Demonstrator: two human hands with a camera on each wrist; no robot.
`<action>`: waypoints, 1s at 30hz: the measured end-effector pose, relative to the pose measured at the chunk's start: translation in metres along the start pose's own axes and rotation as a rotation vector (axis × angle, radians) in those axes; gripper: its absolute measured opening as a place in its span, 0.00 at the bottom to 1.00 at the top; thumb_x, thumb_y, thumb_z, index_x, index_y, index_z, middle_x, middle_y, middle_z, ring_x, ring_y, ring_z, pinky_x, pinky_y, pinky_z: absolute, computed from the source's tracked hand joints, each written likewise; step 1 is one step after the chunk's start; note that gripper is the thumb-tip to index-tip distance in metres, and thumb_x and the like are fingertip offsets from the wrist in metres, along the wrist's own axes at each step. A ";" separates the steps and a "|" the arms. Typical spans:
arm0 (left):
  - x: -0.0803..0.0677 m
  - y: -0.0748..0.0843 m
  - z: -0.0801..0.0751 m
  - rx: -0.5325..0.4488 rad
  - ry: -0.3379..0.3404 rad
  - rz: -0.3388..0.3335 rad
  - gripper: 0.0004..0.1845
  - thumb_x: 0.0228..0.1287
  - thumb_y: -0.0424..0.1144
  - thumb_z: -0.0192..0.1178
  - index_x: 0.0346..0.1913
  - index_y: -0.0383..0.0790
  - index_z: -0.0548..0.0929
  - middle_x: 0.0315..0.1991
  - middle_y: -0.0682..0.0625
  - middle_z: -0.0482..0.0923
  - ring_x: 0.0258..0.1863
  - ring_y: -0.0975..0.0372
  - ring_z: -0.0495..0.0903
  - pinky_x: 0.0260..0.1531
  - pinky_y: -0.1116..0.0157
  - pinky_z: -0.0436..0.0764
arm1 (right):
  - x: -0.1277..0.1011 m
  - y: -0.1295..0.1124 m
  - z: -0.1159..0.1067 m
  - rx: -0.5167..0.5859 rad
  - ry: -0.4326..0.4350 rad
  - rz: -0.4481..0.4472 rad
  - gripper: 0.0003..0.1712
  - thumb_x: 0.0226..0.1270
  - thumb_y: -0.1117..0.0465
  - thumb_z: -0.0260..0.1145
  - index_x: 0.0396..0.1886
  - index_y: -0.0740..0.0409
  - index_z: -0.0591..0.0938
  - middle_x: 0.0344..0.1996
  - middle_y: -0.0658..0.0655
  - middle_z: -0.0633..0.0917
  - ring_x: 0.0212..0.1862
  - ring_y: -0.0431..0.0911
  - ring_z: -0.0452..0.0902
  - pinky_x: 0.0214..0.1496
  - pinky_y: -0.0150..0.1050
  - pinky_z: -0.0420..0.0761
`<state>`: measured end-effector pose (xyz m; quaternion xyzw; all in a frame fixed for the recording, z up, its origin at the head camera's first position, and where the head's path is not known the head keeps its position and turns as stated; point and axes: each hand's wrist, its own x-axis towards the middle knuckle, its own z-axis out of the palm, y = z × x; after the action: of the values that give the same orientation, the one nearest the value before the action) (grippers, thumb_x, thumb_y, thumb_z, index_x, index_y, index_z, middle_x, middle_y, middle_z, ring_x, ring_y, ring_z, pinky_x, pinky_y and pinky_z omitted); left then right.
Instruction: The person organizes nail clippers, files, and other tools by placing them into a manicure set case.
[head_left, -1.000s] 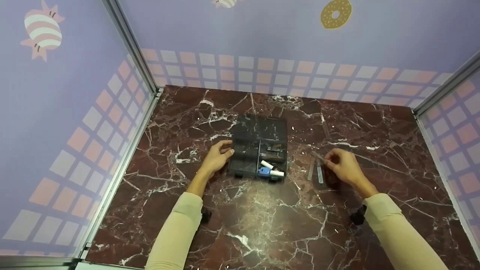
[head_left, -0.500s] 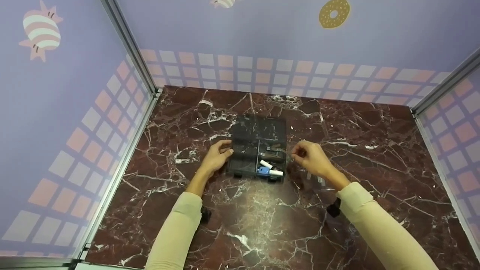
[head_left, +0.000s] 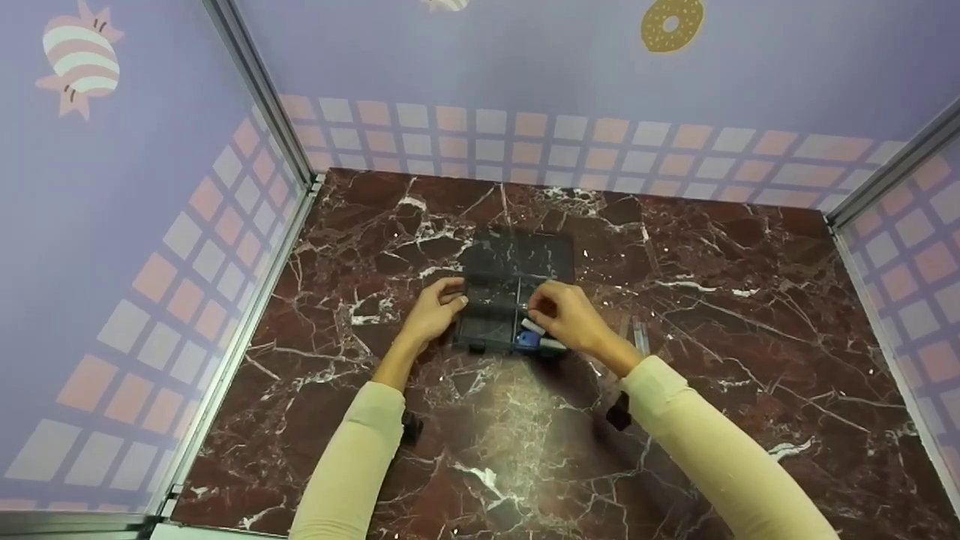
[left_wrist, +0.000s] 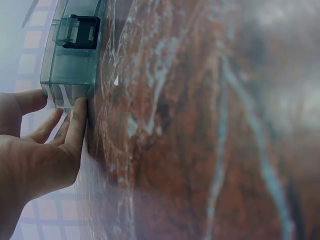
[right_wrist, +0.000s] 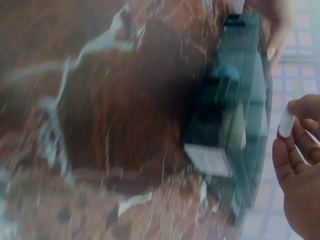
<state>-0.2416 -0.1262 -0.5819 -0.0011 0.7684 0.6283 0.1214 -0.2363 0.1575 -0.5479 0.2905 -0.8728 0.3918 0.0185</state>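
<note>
A dark see-through plastic box (head_left: 484, 330) stands with its lid (head_left: 521, 255) folded back. My left hand (head_left: 431, 315) touches its left side; in the left wrist view, fairly straight fingers (left_wrist: 75, 125) rest against the box's end wall. My right hand (head_left: 566, 315) is over the right compartment, pinching a slim white round-ended stick (right_wrist: 286, 124) between thumb and fingertips. Its kind cannot be told. Below that hand, a blue item (head_left: 528, 340) and white cylindrical pieces (head_left: 532, 327) lie in the compartment, partly hidden.
Right of the box, a pale slim strip (head_left: 641, 336) lies on the marbled tabletop (head_left: 480, 450), partly behind my right forearm. Patterned panels enclose the back (head_left: 450, 135) and both sides. A black latch (left_wrist: 80, 32) sits on the box's front.
My right hand has moved left from the strips on the tabletop to over the box's right compartment, carrying the slim stick. The left hand has stayed at the box's side.
</note>
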 end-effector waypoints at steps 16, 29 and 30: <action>0.001 0.001 -0.001 -0.025 0.001 -0.004 0.26 0.81 0.33 0.59 0.76 0.35 0.72 0.72 0.36 0.73 0.71 0.48 0.75 0.64 0.51 0.81 | 0.019 -0.020 0.042 0.049 -0.005 -0.010 0.04 0.70 0.68 0.74 0.36 0.56 0.86 0.34 0.52 0.85 0.34 0.42 0.79 0.37 0.38 0.81; 0.002 0.000 -0.001 -0.085 -0.005 -0.008 0.25 0.80 0.32 0.59 0.76 0.33 0.72 0.72 0.35 0.72 0.72 0.48 0.73 0.67 0.51 0.79 | 0.019 -0.023 0.045 0.062 0.006 0.014 0.03 0.69 0.67 0.75 0.37 0.59 0.87 0.34 0.54 0.85 0.35 0.44 0.81 0.38 0.38 0.82; 0.003 -0.001 -0.001 -0.090 -0.009 -0.007 0.25 0.80 0.32 0.59 0.76 0.32 0.72 0.72 0.35 0.72 0.72 0.47 0.73 0.67 0.52 0.79 | 0.018 -0.023 0.042 0.073 0.015 0.019 0.03 0.68 0.67 0.75 0.37 0.59 0.87 0.35 0.54 0.85 0.35 0.44 0.82 0.38 0.39 0.83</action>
<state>-0.2442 -0.1266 -0.5829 -0.0064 0.7390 0.6617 0.1266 -0.2309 0.1072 -0.5563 0.2799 -0.8605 0.4255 0.0109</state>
